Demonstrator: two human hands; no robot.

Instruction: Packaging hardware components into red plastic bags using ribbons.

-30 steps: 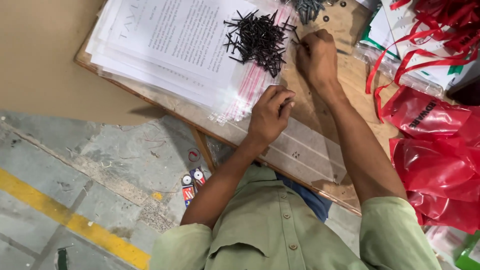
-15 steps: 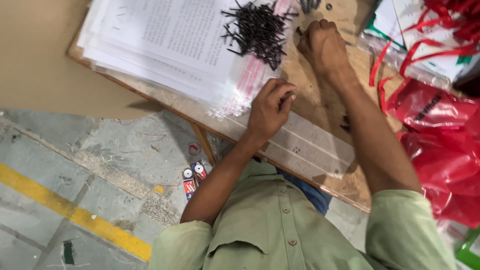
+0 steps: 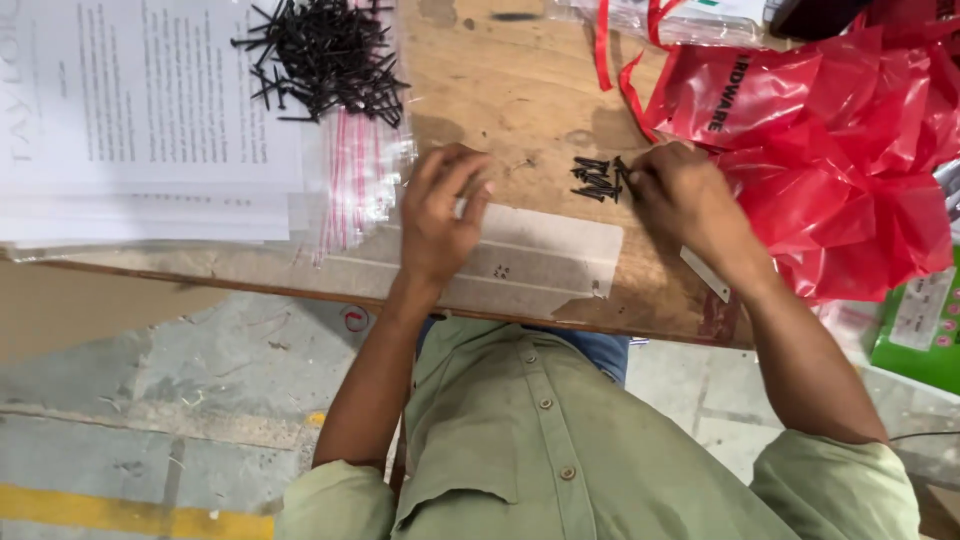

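Fingers (image 3: 640, 178) of the right hand (image 3: 690, 205) bunch together against a small cluster of short black metal screws (image 3: 598, 178), gathering them on the worn plywood desk (image 3: 520, 90). Left hand (image 3: 440, 215) rests with its fingers curled loosely over a clear flat plastic bag (image 3: 545, 255), apparently pinning it flat; nothing is pinched. A larger heap of black screws (image 3: 325, 55) lies on stacked white printed sheets (image 3: 150, 110). Crumpled red plastic bags (image 3: 840, 150) sit just beside the right hand.
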